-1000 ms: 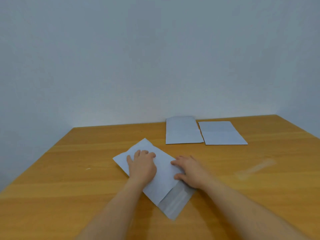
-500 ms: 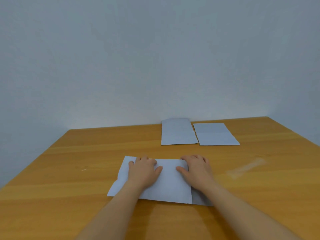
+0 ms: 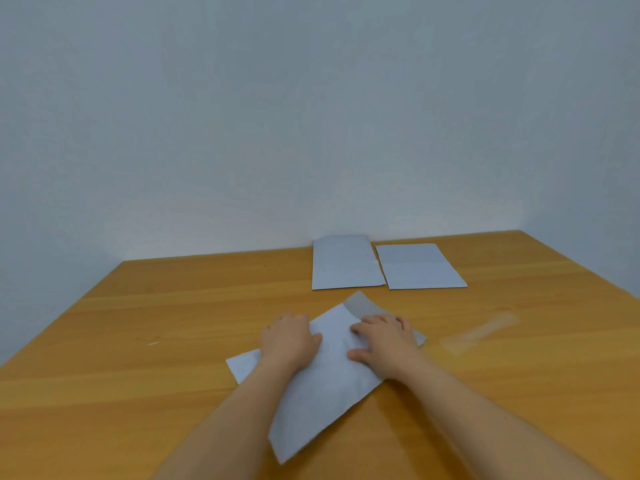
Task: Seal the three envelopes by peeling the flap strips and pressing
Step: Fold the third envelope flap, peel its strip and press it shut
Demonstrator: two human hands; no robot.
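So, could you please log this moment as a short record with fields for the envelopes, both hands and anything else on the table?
near envelope: lies skewed on the table, grey flap open at its far end
left hand: flat on the near envelope, pressing it
right hand: flat on it, fingers at the flap
far envelopes: left one and right one side by side by the wall, untouched
clear strip: loose on the table, right of the hands
sealing state of far envelopes: cannot tell
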